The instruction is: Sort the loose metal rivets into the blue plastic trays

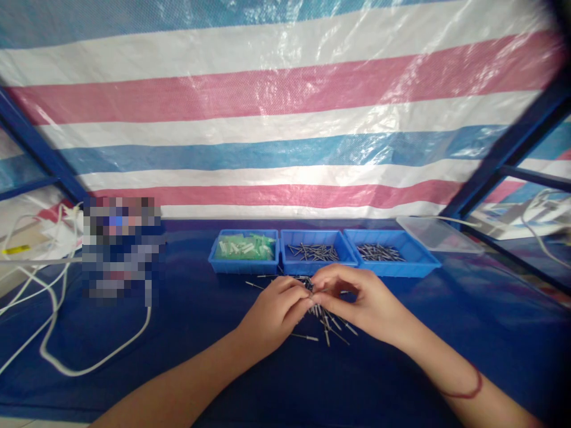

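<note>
My left hand (282,302) and my right hand (357,296) meet at the fingertips over a loose pile of blind rivets (328,324) on the blue table. Thumb and fingers of each hand are pinched together. Whatever lies between them is too small and covered to make out. Thin metal stems with thicker silvery sleeves stick out of the pile below and to the left of the fingers. Behind the hands, a middle blue bin (288,267) and a right blue bin (422,261) contain more thin metal pieces that look like rivets.
The left blue bin (213,261) contains green and white small plastic pieces (244,246). A clear plastic lid (439,235) lies behind the right bin. White cables (89,371) loop across the table's left side, near a blurred-out patch. Striped sheeting (276,101) hangs behind.
</note>
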`<state>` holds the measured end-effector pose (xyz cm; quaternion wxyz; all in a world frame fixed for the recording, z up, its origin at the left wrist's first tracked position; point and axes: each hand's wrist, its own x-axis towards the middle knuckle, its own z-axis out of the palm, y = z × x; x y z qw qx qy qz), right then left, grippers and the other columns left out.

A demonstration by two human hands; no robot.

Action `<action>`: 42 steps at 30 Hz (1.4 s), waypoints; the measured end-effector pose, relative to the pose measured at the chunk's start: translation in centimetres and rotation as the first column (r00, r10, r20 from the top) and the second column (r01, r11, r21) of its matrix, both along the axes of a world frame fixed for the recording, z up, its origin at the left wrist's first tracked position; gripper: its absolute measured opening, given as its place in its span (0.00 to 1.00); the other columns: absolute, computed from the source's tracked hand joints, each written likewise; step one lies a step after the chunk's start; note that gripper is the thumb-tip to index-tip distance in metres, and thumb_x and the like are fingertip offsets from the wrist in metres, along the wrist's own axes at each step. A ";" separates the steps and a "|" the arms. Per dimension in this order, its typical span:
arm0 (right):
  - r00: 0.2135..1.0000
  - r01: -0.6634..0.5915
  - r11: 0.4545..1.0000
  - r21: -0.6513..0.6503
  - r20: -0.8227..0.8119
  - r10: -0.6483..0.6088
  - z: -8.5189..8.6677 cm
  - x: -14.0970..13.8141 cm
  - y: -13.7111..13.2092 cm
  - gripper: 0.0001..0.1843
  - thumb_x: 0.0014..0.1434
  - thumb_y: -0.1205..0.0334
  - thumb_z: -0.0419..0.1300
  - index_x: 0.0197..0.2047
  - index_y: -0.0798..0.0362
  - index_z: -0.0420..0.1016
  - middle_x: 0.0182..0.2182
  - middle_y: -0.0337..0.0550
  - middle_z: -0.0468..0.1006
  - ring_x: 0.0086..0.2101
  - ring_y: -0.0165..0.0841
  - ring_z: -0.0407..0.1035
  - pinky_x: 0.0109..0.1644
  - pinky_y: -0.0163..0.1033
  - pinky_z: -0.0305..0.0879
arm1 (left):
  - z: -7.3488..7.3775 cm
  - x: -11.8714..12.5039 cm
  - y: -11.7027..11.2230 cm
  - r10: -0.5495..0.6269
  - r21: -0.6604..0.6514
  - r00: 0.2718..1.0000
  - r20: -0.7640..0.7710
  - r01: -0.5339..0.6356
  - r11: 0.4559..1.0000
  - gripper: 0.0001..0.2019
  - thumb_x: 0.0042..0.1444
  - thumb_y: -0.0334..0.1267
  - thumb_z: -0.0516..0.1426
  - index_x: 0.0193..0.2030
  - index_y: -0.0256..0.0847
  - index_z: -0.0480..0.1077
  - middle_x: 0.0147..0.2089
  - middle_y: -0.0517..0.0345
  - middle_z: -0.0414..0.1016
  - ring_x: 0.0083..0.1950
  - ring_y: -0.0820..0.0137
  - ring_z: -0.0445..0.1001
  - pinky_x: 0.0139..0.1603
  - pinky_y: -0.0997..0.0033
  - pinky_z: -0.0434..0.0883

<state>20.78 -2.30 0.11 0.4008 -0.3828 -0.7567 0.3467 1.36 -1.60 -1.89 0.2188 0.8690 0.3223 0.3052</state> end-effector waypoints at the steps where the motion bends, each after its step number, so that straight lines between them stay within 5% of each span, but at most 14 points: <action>1: 0.999 -0.001 1.000 -0.027 -0.054 0.000 -0.1 -0.1 0.0 0.08 0.57 0.58 0.62 0.39 0.50 0.73 0.31 0.40 0.75 0.29 0.29 0.69 0.32 0.36 0.68 | 0.0 0.0 -0.1 0.013 -0.032 1.000 0.029 -0.012 0.999 0.11 0.66 0.37 0.48 0.40 0.40 0.71 0.43 0.52 0.72 0.46 0.66 0.70 0.50 0.67 0.66; 13: 0.974 0.018 0.999 -0.051 -0.223 -0.029 -0.2 -0.9 0.2 0.09 0.59 0.55 0.59 0.33 0.51 0.72 0.30 0.40 0.72 0.30 0.29 0.67 0.32 0.36 0.66 | 0.5 0.3 -0.3 0.046 -0.148 0.990 0.133 -0.026 0.989 0.09 0.65 0.36 0.50 0.38 0.38 0.71 0.39 0.54 0.70 0.42 0.70 0.70 0.46 0.72 0.66; 23: 0.980 0.034 0.998 -0.045 -0.197 -0.042 -0.4 -0.9 0.2 0.09 0.60 0.56 0.58 0.35 0.52 0.74 0.32 0.42 0.73 0.28 0.28 0.66 0.30 0.36 0.65 | 0.3 0.4 -0.2 0.089 -0.138 0.981 0.175 -0.065 0.988 0.07 0.64 0.35 0.50 0.38 0.39 0.69 0.38 0.55 0.69 0.42 0.69 0.70 0.45 0.71 0.66; 31: 0.988 0.099 0.995 -0.015 -0.118 -0.100 -0.5 -0.9 0.5 0.08 0.60 0.59 0.57 0.36 0.53 0.74 0.31 0.43 0.73 0.29 0.29 0.66 0.30 0.36 0.64 | 0.2 0.1 -0.1 0.234 -0.096 0.942 0.243 -0.216 0.972 0.04 0.61 0.33 0.54 0.37 0.40 0.70 0.39 0.56 0.70 0.42 0.70 0.71 0.44 0.72 0.65; 36: 0.997 0.060 0.991 0.119 0.035 -0.064 0.1 -0.6 0.6 0.07 0.61 0.60 0.56 0.34 0.52 0.73 0.31 0.42 0.73 0.29 0.30 0.67 0.31 0.36 0.64 | 0.3 -0.2 -0.2 0.249 -0.078 0.936 0.249 -0.237 0.968 0.04 0.61 0.34 0.54 0.38 0.40 0.70 0.40 0.55 0.69 0.42 0.69 0.70 0.44 0.71 0.65; 39: 0.969 0.166 0.952 0.256 0.136 -0.206 1.2 1.6 1.1 0.08 0.62 0.60 0.56 0.33 0.52 0.73 0.33 0.44 0.75 0.34 0.32 0.69 0.38 0.38 0.65 | 0.3 -0.4 -0.5 0.208 -0.066 0.965 0.159 -0.200 0.978 0.07 0.60 0.35 0.55 0.44 0.41 0.69 0.43 0.54 0.70 0.45 0.67 0.69 0.47 0.68 0.64; 42: 0.823 0.443 0.836 0.323 0.224 -0.523 1.9 5.1 2.5 0.08 0.61 0.58 0.57 0.36 0.53 0.74 0.35 0.46 0.77 0.32 0.33 0.70 0.36 0.38 0.64 | 0.3 -0.6 -0.8 0.163 0.013 0.986 -0.044 -0.162 0.987 0.10 0.57 0.43 0.59 0.43 0.44 0.73 0.45 0.55 0.71 0.47 0.63 0.68 0.48 0.62 0.62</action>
